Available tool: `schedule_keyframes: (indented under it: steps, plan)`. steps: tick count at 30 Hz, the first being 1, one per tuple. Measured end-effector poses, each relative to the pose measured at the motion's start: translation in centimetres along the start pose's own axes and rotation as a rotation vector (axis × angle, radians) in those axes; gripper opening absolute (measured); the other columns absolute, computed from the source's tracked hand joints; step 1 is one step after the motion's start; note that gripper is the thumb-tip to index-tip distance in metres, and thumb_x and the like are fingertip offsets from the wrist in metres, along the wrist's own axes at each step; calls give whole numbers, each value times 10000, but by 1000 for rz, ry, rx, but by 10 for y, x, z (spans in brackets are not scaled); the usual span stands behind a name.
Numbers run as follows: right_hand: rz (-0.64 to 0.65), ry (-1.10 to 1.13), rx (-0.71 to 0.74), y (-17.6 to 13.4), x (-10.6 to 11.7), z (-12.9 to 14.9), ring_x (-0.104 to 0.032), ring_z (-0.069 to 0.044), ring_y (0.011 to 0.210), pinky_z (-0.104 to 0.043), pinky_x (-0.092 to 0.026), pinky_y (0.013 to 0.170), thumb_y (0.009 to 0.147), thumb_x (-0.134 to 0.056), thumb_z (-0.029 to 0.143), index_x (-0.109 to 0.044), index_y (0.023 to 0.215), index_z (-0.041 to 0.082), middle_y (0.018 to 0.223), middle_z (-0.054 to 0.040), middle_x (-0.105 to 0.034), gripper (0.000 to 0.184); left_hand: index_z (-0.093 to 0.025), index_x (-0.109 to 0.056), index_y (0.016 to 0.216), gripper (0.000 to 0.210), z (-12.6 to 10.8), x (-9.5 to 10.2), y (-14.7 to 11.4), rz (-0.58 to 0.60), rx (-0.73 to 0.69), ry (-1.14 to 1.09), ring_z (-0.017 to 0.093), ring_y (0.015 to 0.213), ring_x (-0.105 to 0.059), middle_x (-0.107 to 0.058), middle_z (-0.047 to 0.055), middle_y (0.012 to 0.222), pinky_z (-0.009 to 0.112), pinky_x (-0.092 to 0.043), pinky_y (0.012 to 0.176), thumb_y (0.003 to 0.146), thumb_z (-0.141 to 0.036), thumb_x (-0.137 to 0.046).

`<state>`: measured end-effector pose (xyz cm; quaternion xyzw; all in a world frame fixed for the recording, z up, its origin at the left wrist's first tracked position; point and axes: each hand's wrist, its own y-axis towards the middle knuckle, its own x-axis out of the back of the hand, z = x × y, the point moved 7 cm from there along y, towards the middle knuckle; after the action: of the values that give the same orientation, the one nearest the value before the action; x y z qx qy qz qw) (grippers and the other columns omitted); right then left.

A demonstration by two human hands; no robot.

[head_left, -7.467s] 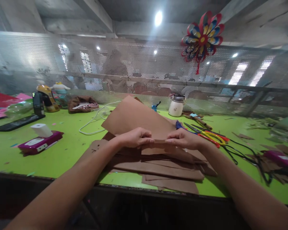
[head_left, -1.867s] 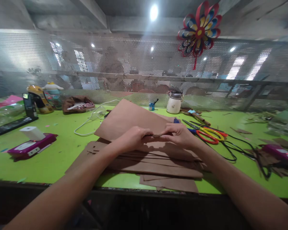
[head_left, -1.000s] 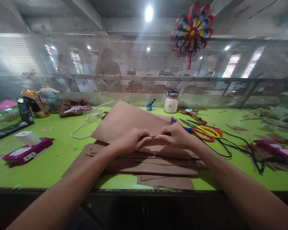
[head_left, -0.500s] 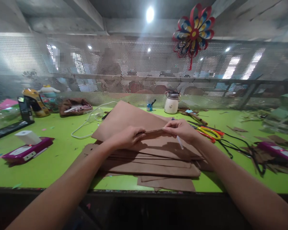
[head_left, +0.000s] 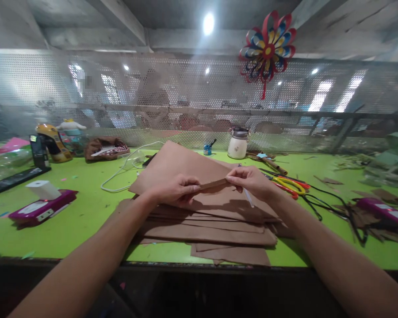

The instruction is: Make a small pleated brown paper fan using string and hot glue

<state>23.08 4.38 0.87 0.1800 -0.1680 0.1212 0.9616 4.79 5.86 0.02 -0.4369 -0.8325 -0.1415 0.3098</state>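
Between my hands stretches a narrow folded strip of brown paper (head_left: 212, 184), held just above larger sheets. My left hand (head_left: 179, 190) pinches its left end between thumb and fingers. At the other end, the thumb and fingertips of my right hand (head_left: 248, 180) are closed on the strip. A thin white stick-like piece (head_left: 249, 198) shows just below my right hand; I cannot tell whether the hand holds it. Under both hands lies a stack of brown paper (head_left: 205, 232), with one large sheet (head_left: 175, 163) angled towards the back.
Scissors with yellow and red handles (head_left: 288, 185) and a black cord (head_left: 343, 205) lie on the right. A white jar (head_left: 238, 145) and small blue bottle (head_left: 207, 149) stand behind. On the left are a purple power strip (head_left: 43, 210) and white cable (head_left: 112, 190).
The strip has turned so more of its flat face shows. My left thumb now lies along its end, with the fingers curled below. The right hand has barely moved.
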Motion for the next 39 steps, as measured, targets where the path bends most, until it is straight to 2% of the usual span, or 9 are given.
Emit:
schedule_keyframes:
  steps: [4,8,14,17,23,26,33,35,39]
  plan:
    - [-44,-150,73,-1,12,9,-530,-115,624,-261,-443,609,780,-608,428,-672,905,144,709,-25,-614,317,-151,-502,760,344,4,1,2,-29,-9,-78,70,460,-452,-518,-33,575,194,-340,460,858,-475,-442]
    - [-142,83,127,-1,24,11,-579,-149,765,-305,-478,712,840,-526,449,-654,1012,161,899,-76,-645,359,-163,-483,848,280,2,-3,1,-18,-17,-355,81,502,-505,-562,-24,640,218,-399,511,847,-443,-486]
    - [292,241,153,-14,-28,33,-607,-159,851,-309,-504,765,680,-738,289,-516,1248,227,1000,-54,-641,613,-193,-496,893,219,-13,-35,-5,242,22,-639,131,582,-583,-635,32,702,255,-409,533,823,-395,-544]
    - [404,285,180,-22,-42,44,-625,-144,761,-306,-511,737,721,-707,271,-617,1104,200,902,-42,-655,400,-176,-542,917,225,-21,-49,-7,346,7,-688,167,635,-607,-646,59,708,289,-433,572,814,-376,-549]
    - [310,308,151,-20,-44,39,-609,-165,767,-318,-501,740,705,-720,306,-682,820,159,815,-49,-656,190,-142,-592,952,350,-22,-71,-8,501,4,-646,192,688,-622,-665,104,833,306,-460,585,813,-455,-518]
    - [232,300,111,-18,-42,33,-595,-158,755,-307,-486,732,729,-695,343,-668,859,155,817,-44,-652,230,-140,-603,901,311,-16,-60,0,341,-8,-640,176,743,-622,-659,95,880,308,-476,665,797,-431,-562]
    - [401,-206,-12,-13,-44,11,-500,-111,628,-224,-397,588,844,-526,367,-630,829,140,702,3,-588,250,-130,-582,968,301,1,14,9,-466,-36,-338,135,800,-583,-634,79,911,278,-464,729,880,-378,-437]
    - [415,-434,1,-11,-45,5,-494,-122,614,-236,-380,574,858,-487,342,-645,822,134,700,-10,-607,264,-126,-603,969,311,-4,16,10,-522,-92,-57,155,860,-571,-629,81,939,292,-449,775,881,-369,-432]
    - [368,-654,66,-7,-53,2,-512,-145,610,-250,-366,562,860,-456,300,-681,904,126,735,-48,-661,288,-145,-657,946,287,-13,-13,18,-348,-224,477,179,879,-535,-609,78,917,309,-407,813,873,-339,-459]
